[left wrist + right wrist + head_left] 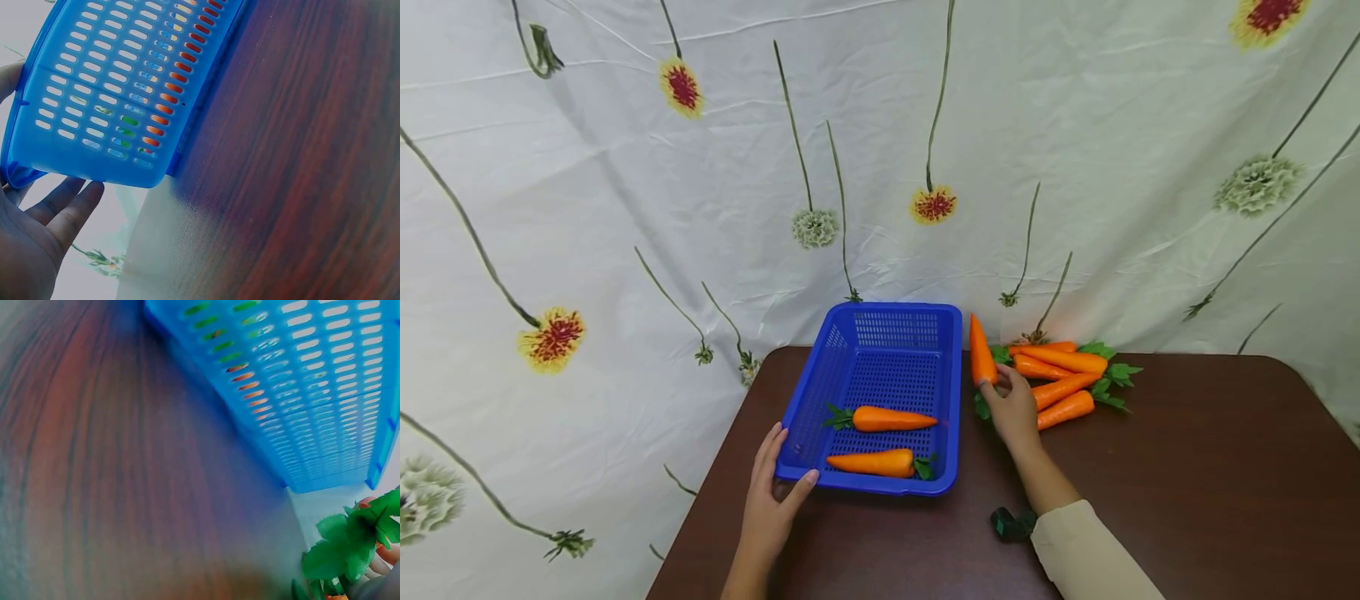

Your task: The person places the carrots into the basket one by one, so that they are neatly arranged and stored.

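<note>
On basket (954,400), loose left hand (767,496); carrot (981,352) in curled right hand (1012,410).

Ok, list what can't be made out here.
Head view: parts of the piled carrots, behind the right hand.
Head view: details of the dark object by the sleeve, too small.
Left wrist view: most of the carrots in the basket, behind its slotted wall.
Right wrist view: most of the right hand, behind green leaves and past the right edge.
</note>
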Demonstrator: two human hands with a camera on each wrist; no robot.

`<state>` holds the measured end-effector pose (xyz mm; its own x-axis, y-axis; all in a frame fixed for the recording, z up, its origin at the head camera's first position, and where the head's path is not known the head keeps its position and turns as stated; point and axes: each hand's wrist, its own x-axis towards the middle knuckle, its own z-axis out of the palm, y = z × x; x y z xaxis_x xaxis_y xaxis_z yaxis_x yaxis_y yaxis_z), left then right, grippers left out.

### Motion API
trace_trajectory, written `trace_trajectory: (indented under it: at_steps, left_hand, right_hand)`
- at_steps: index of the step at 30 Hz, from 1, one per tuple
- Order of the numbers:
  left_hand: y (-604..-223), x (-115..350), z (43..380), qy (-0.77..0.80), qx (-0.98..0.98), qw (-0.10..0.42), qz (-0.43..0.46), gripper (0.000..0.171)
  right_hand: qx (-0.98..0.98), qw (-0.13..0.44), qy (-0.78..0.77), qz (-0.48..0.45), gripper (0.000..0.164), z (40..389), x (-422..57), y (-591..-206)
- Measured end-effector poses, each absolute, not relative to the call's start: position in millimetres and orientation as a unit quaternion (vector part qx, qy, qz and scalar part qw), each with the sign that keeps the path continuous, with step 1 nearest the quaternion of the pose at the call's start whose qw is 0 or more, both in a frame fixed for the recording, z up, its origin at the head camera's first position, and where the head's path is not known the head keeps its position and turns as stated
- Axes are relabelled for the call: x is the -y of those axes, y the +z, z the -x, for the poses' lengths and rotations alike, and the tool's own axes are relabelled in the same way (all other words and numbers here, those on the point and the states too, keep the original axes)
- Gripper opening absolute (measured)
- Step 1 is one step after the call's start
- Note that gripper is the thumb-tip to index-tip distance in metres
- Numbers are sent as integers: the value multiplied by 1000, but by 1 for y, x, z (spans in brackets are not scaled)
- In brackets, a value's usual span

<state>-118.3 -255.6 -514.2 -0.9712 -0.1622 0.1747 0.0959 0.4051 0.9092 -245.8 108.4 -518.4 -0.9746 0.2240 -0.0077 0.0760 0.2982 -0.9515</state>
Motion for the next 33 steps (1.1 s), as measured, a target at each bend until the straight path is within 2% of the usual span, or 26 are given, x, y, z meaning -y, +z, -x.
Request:
trace_trajectory:
  at_steps: [17,27,33]
  left_hand:
    - [-514,256,117,-546,829,119,-23,77]
    - [-515,257,118,-541,832,122,-20,77]
    - [-515,256,118,-539,833,120,-20,76]
  right_hand:
    - [762,82,640,58,53,227,-103,-484]
    - [764,117,635,18,50,207,-87,-468]
    - [755,99,648,-3,53,196,-80,-462]
